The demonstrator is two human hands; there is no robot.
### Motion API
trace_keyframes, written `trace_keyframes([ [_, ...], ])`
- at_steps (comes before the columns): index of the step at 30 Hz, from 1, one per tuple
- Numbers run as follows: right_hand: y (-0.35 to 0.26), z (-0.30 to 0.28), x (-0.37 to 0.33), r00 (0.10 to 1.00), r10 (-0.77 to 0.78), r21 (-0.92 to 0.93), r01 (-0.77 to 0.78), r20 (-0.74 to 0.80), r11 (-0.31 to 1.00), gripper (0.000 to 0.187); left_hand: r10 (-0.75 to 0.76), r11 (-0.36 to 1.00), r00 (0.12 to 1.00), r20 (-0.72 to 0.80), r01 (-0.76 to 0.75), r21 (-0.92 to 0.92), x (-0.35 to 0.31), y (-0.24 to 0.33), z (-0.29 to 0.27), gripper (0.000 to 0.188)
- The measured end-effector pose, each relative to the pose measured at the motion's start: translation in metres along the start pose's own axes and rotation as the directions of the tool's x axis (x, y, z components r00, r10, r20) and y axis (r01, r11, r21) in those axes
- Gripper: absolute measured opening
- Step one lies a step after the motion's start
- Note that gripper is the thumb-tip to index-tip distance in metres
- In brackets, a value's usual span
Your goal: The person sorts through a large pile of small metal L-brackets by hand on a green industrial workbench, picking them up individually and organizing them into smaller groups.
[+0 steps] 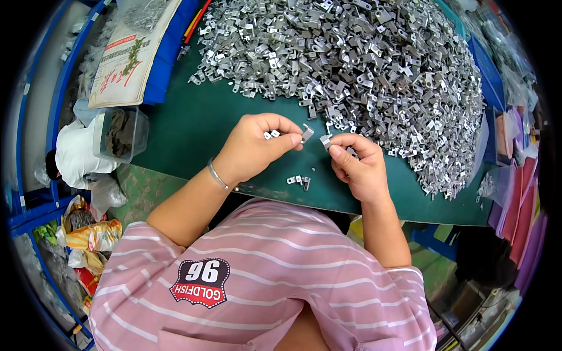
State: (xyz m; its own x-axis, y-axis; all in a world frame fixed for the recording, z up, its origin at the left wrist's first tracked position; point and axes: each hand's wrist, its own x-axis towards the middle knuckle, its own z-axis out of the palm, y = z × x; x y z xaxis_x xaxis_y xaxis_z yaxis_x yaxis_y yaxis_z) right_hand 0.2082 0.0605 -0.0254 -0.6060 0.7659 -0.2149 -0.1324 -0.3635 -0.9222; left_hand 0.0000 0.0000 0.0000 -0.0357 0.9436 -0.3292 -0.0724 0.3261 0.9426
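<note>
Between the thumb and forefinger of my left hand (254, 146) is a small silver metal bracket (307, 133). A few more white-looking pieces (271, 134) show by its curled fingers. My right hand (360, 167) pinches another metal bracket (326, 141), held a short gap from the left one. More parts seem to lie behind the right fingers, partly hidden. On the green tabletop (175, 140) below my hands rests a little group of brackets (299, 181). A great heap of similar brackets (351, 58) spreads just beyond both hands.
Left of the heap, a printed sack (126, 64) lies over a blue bin (170, 52). A clear plastic tub (123, 137) stands at the table's left edge, with a person in white (79, 149) beyond. Blue bins (487, 73) and coloured sheets (521, 205) line the right side.
</note>
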Motion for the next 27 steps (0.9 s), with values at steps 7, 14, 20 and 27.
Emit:
trace_keyframes([
  [7,0.005,-0.007,-0.007,0.984,-0.164,0.259,0.139,0.077,0.956,0.009,0.232,0.941,0.967,0.106,-0.251,0.225,-0.007,-0.002,0.005,0.006],
  [14,0.000,-0.011,-0.013,0.999,0.027,0.238,-0.018,-0.032,0.971,0.006,0.141,0.748,0.949,0.280,-0.288,0.598,-0.020,-0.010,-0.008,0.006],
  [20,-0.002,-0.014,-0.009,0.983,-0.134,0.589,0.033,0.129,0.807,0.008,0.184,0.757,0.971,0.155,-0.240,0.608,-0.012,-0.004,-0.009,0.007],
  [27,-0.017,-0.008,0.012,0.988,-0.145,0.410,0.112,0.052,0.905,0.003,0.411,0.712,0.911,0.019,-0.334,0.617,0.030,0.003,0.007,0.012],
])
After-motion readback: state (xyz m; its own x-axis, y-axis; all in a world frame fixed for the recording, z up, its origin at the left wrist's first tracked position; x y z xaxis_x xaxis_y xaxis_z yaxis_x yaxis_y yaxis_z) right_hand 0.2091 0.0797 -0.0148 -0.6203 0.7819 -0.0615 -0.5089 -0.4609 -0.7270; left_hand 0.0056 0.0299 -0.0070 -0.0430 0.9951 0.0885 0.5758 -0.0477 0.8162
